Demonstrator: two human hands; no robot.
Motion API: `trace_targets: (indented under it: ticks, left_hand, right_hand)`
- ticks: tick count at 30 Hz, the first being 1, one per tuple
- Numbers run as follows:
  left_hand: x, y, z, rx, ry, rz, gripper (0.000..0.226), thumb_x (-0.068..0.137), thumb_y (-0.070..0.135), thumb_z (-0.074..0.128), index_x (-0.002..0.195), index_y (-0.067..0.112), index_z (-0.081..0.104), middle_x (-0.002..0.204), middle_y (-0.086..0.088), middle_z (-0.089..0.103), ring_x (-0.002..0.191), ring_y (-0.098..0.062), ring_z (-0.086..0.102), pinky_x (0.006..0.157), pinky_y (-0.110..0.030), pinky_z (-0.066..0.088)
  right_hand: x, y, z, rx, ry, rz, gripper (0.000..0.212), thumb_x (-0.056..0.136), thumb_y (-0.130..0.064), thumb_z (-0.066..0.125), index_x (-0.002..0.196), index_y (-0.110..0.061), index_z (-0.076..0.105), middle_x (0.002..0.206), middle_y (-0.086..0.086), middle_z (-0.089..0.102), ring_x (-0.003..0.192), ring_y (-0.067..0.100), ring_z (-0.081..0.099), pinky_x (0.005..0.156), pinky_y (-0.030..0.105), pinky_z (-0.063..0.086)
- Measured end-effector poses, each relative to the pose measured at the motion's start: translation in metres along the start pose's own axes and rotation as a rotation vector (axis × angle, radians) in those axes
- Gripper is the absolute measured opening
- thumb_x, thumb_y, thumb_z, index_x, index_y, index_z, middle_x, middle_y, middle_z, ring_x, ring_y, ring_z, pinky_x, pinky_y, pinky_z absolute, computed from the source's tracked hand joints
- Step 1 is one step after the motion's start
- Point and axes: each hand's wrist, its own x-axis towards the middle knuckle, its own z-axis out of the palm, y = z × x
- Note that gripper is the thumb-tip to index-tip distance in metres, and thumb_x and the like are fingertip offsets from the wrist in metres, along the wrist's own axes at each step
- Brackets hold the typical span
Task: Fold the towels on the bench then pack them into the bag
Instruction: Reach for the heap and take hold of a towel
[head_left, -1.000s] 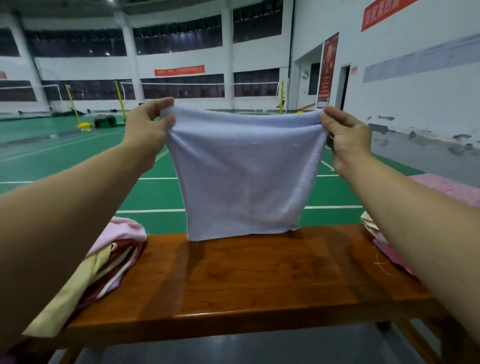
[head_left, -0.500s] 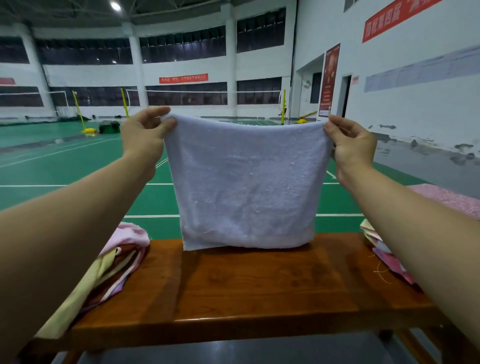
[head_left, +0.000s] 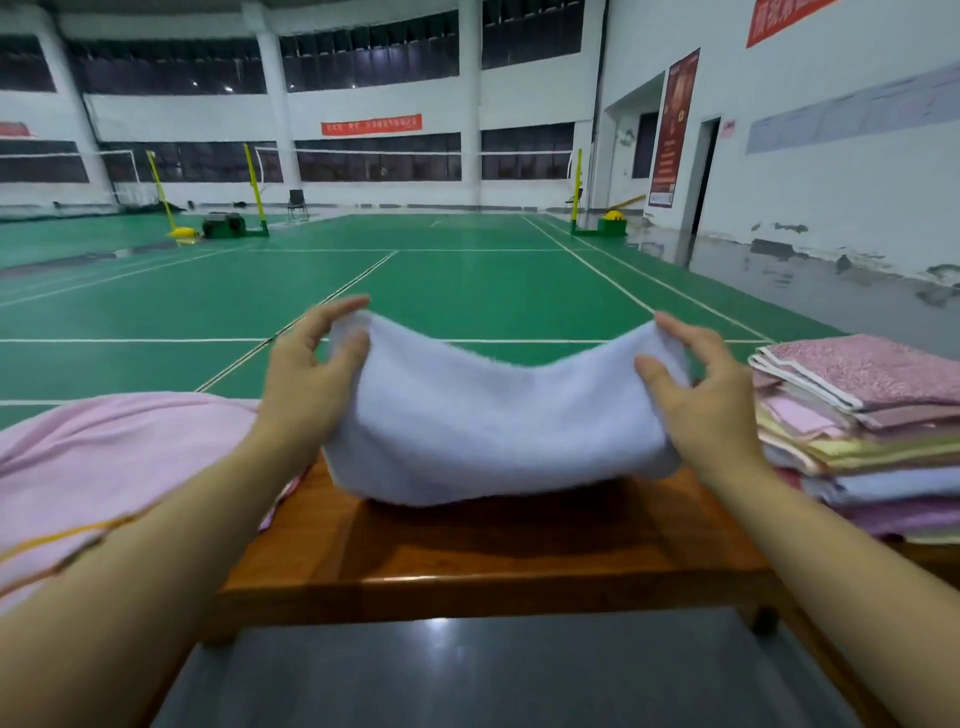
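Was mid-fold on the white towel (head_left: 493, 415), by the look of it; left hand (head_left: 306, 379) pinched one top corner between thumb and curled fingers, right hand (head_left: 711, 395) pinched the other corner the same way, remaining fingers loosely bent rather than clamped; towel sagged in a soft curve between the two grips, lower edge bulging onto the wooden bench (head_left: 467, 551) in the middle of the seat; looked already doubled over, thick and fluffy, terry nap, rounded fold along the bottom instead of a crisp edge. Probably called next for laying it flat on the wood and bringing one side across the other, then smoothing it, since plush cloth like that tends to puff up and slide out of line; corners would want matching before letting go. Off to the right sat a neat stack of folded towels (head_left: 862, 431), pinks, yellows and pale blue, top one a nubby pink with white piping, edges squared; off to the left lay a loose pink towel (head_left: 104, 457), thinner and smoother, draped in wrinkles with a yellow stripe near the hem, seemingly still unfolded. Bench was glossy reddish-brown, hard and slick. No bag anywhere in view, so packing seemed a good way off; folding stage only partly done, judging by the piles.
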Motion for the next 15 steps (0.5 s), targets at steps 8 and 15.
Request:
trace_targets:
  ticks: [8, 15]
  left_hand:
    - [-0.075, -0.066, 0.015, 0.203, -0.086, -0.248, 0.042, 0.097, 0.011, 0.053, 0.137, 0.027, 0.055, 0.115, 0.0, 0.064, 0.093, -0.01, 0.06, 0.083, -0.027, 0.044]
    - [-0.079, -0.082, 0.014, 0.567, -0.343, -0.238, 0.037, 0.097, 0.015, 0.058, 0.134, 0.02, 0.059, 0.136, -0.006, 0.057, 0.123, -0.026, 0.056, 0.107, -0.036, 0.039]
  right_hand:
    - [-0.06, 0.046, 0.014, -0.277, -0.308, 0.213, 0.062, 0.092, -0.019, 0.073, 0.149, -0.012, 0.048, 0.149, 0.004, 0.048, 0.138, 0.023, 0.045, 0.112, 0.031, 0.032]
    - [-0.065, 0.058, 0.017, -0.529, -0.51, 0.187, 0.07, 0.096, -0.027, 0.067, 0.156, -0.018, 0.034, 0.159, -0.001, 0.033, 0.142, 0.022, 0.04, 0.113, 0.036, 0.034]
